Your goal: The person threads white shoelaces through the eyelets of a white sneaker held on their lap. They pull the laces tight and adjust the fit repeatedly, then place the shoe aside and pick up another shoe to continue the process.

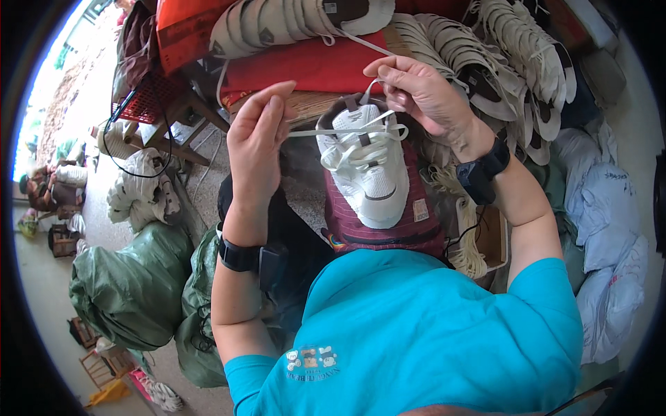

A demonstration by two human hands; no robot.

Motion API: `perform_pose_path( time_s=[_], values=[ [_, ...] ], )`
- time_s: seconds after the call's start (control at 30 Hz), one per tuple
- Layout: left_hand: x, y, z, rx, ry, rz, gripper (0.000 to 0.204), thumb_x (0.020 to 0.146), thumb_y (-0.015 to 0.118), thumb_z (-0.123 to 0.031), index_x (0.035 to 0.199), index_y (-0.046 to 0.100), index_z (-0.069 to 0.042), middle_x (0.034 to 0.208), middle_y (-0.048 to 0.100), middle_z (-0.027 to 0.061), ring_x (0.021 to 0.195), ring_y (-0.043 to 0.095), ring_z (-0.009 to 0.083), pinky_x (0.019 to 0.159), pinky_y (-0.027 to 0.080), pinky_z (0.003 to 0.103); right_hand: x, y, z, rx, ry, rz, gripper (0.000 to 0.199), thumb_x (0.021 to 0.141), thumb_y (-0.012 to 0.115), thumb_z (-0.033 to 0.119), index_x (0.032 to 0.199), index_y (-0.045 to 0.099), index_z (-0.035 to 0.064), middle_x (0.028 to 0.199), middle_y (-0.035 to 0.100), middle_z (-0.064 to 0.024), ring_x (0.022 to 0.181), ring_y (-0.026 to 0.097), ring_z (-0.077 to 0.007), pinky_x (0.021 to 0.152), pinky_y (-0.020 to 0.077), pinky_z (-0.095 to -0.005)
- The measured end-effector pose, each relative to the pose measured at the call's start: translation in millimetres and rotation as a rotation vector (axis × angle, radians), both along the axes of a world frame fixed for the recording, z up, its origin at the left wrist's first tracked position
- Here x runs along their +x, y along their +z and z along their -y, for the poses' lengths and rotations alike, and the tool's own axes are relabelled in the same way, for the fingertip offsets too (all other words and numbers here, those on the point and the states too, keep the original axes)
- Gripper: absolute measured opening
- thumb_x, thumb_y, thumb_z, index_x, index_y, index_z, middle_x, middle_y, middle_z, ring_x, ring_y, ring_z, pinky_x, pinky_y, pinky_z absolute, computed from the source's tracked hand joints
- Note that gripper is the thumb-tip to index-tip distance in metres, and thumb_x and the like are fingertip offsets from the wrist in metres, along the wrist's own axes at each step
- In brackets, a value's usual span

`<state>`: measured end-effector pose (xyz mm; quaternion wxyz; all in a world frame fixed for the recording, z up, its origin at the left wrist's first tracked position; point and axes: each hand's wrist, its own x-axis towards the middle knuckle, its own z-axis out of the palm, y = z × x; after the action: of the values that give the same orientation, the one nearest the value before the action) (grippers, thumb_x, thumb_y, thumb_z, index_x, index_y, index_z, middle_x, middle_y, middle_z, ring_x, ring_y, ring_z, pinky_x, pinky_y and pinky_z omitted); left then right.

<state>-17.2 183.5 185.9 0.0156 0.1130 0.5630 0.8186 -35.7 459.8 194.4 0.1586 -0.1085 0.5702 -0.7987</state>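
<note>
A white sneaker [380, 197] lies on a maroon striped cloth [340, 220] over my lap, its toe pointing toward me. White laces criss-cross its tongue, with loops at both sides. To the left of the shoe, my left hand [258, 142] pinches one end of the shoelace [305, 132], which runs taut across the upper. My right hand [429, 100] is above and right of the shoe, thumb and forefinger pinched on the other lace end near the heel. Both hands are off the shoe itself. Each wrist wears a black strap with a small box.
Nested off-white shoe uppers [267, 31] lie on a red cloth ahead, with more uppers [506, 62] piled at the far right. A box of lace bundles [473, 239] sits right of my lap. Green sacks [132, 288] stand left; pale sacks [603, 215] stand right.
</note>
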Motion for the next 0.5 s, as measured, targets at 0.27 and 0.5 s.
perform_pose_path(
  time_s=[0.27,0.5],
  values=[
    [14.9,-53.7,-2.8,-0.714,0.069,-0.12,0.026,0.1,0.054,-0.004,0.125,0.061,0.001,0.084,0.066,0.001,0.078,0.059,0.0062,0.072,0.046,0.019,21.5,-27.4,-32.7,0.521,-0.193,-0.141,0.02,0.102,0.057,0.016,0.115,0.067,0.0036,0.086,0.059,0.0047,0.067,0.046,0.0003,0.062,0.0405,-0.0156],
    [25.8,-59.8,-16.9,-0.667,0.048,-0.027,0.014,0.096,0.059,-0.001,0.109,0.063,0.003,0.088,0.069,0.0038,0.08,0.065,0.0075,0.074,0.052,0.022,32.2,-34.0,-37.3,0.701,-0.192,-0.296,0.019,0.097,0.062,0.013,0.109,0.067,0.0004,0.092,0.066,-0.001,0.083,0.06,-0.0091,0.076,0.0504,-0.0251]
  ],
)
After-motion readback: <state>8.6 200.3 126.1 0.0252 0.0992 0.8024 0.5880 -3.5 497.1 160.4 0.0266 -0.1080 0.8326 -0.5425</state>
